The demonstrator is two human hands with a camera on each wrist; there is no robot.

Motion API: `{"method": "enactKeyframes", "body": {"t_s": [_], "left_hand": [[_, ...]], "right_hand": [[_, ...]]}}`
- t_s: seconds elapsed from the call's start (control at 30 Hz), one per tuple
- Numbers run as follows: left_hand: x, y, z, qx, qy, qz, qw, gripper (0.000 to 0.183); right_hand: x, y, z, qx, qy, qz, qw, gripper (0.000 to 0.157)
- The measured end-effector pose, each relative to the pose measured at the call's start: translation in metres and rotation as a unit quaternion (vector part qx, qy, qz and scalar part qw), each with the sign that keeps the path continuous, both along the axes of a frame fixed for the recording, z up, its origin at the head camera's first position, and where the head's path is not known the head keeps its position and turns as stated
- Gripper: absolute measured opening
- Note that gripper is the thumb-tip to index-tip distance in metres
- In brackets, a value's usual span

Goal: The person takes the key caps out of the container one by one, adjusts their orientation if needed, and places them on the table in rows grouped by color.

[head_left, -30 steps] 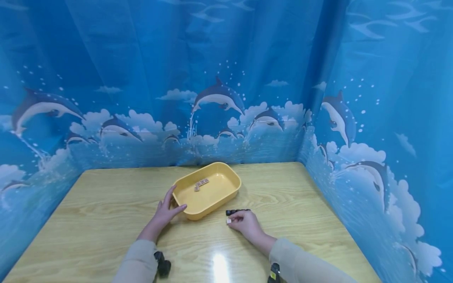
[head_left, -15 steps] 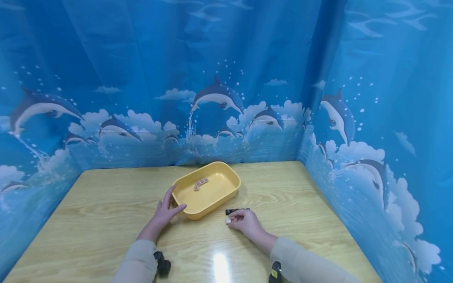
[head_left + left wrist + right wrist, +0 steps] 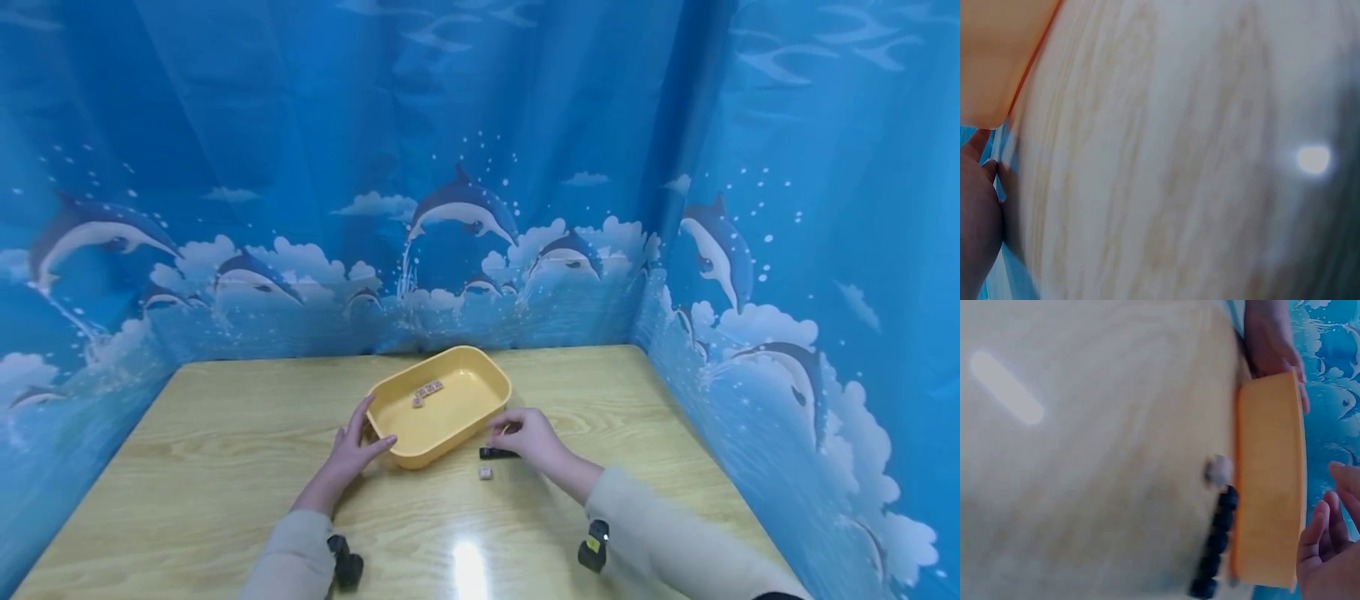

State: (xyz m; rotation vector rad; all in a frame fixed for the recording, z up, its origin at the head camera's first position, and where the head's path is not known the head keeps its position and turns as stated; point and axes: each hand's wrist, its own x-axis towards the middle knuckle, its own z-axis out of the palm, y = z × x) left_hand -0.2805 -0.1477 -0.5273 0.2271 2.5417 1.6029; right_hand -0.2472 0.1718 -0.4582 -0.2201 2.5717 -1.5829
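Observation:
A yellow rectangular tray (image 3: 442, 425) stands at an angle on the table, several small pinkish marked cubes (image 3: 429, 388) inside it towards the back left. My left hand (image 3: 348, 454) holds the tray's near left corner, thumb and fingers at the rim. Over a row of small black cubes (image 3: 495, 454), close to the tray's right side, is my right hand (image 3: 536, 440). In the right wrist view its fingers (image 3: 1315, 528) curl loosely with nothing visible in them. One pale cube (image 3: 485, 473) with a mark on top lies just in front of the black row, which the hand partly hides.
The wooden table (image 3: 247, 467) runs back to a blue dolphin curtain (image 3: 300, 208), which also closes off the right side. A bright light reflection (image 3: 468, 567) shows near the front. Each wrist carries a small black camera (image 3: 346, 564).
My right hand has let go of the pale cube, leaving it on the table, and has moved up and away towards the tray. The left hand and tray have not moved.

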Motion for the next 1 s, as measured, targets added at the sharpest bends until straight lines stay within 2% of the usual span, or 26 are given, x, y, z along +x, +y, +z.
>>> {"method": "enactKeyframes", "body": {"t_s": [0.13,0.3,0.5,0.77,1.0], "left_hand": [[0.000,0.000,0.000,-0.001,0.007,-0.002,1.0000,0.092],[0.001,0.000,0.000,0.000,0.013,0.001,0.9999,0.091],[0.003,0.000,0.001,0.005,0.016,-0.003,0.9999,0.091],[0.001,0.001,-0.002,-0.004,0.018,0.002,0.9998,0.092],[0.000,0.000,-0.003,-0.006,0.020,0.004,0.9998,0.092]], "right_hand": [[-0.014,-0.006,0.013,0.002,0.005,0.015,1.000,0.022],[-0.033,-0.019,0.027,0.031,0.001,0.040,0.999,0.020],[-0.059,-0.034,0.035,0.061,0.007,0.107,0.992,0.023],[-0.089,-0.052,0.036,0.075,-0.002,0.218,0.973,0.028],[-0.111,-0.070,0.036,0.132,-0.011,0.281,0.951,0.028]]}}
